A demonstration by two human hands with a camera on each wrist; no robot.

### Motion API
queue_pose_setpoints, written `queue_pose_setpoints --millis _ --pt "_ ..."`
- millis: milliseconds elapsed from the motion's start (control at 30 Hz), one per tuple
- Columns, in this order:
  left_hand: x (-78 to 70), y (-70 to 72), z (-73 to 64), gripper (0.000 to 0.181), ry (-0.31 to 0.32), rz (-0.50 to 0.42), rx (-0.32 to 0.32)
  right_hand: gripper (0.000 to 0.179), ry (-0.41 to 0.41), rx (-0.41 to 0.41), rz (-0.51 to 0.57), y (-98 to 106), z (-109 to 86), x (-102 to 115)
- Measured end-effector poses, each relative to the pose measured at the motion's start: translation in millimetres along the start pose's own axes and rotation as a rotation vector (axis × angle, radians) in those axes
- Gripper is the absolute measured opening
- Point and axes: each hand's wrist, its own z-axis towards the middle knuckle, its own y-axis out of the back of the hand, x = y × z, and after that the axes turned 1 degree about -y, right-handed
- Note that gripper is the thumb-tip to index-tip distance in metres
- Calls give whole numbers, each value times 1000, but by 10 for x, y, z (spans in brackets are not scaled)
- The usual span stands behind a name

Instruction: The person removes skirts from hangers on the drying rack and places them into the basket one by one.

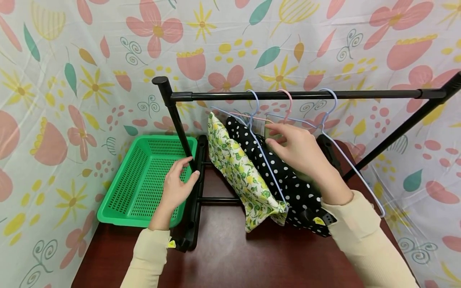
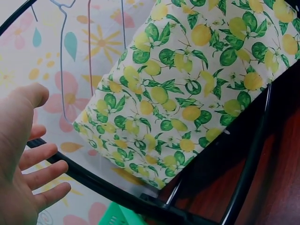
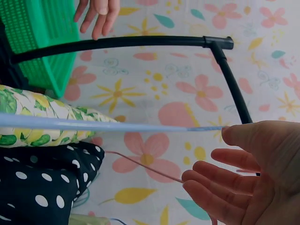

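Observation:
My left hand [image 1: 176, 186] is beside the left post of a black clothes rack [image 1: 176, 120], its fingers spread and holding nothing. In the left wrist view those fingers [image 2: 47, 176] overlap the black frame. Among the hangers is my right hand [image 1: 299, 146], with loosely bent fingers. The right wrist view has its thumb near a blue hanger [image 3: 140, 125] and its fingertips beside a pink hanger [image 3: 145, 166]. A lemon-print cloth [image 1: 234, 160] hangs at the left of the rack. Next to it is a black polka-dot cloth [image 1: 273, 160]; an olive-green cloth [image 3: 89, 219] is mostly hidden behind.
A green plastic basket [image 1: 144, 219] stands on the dark red table [image 1: 223, 256], left of the rack. Another blue hanger [image 1: 345, 156] hangs toward the right from the black rail [image 1: 378, 95]. Flower-printed curtain [image 1: 230, 52] surrounds the table.

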Motion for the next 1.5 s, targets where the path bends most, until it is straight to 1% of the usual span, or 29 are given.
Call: queue_pose_setpoints --millis 100,200,300,433,667,733,967,1300,1500 --pt "11 -40 -18 44 28 -12 19 36 6 16 4 -26 48 18" --pt "11 -76 -32 44 45 -28 37 37 17 13 -4 -45 100 40" --pt "5 -110 -55 45 57 -37 52 39 10 15 -20 -57 151 72" --pt "12 -166 -84 46 65 -43 50 39 -12 32 -46 -85 219 102" --pt "49 -277 -121 48 75 -51 52 35 9 45 -97 -141 337 103" --pt "62 -311 -133 48 84 -56 56 34 4 51 -108 -156 367 100" --pt "132 -437 -167 48 84 -76 56 34 -9 81 -124 -201 455 109" --pt "204 -580 -235 48 139 -56 72 26 -15 110 -135 -268 534 102" --pt "225 -634 -255 47 159 -84 78 26 -55 129 -150 -288 592 122"
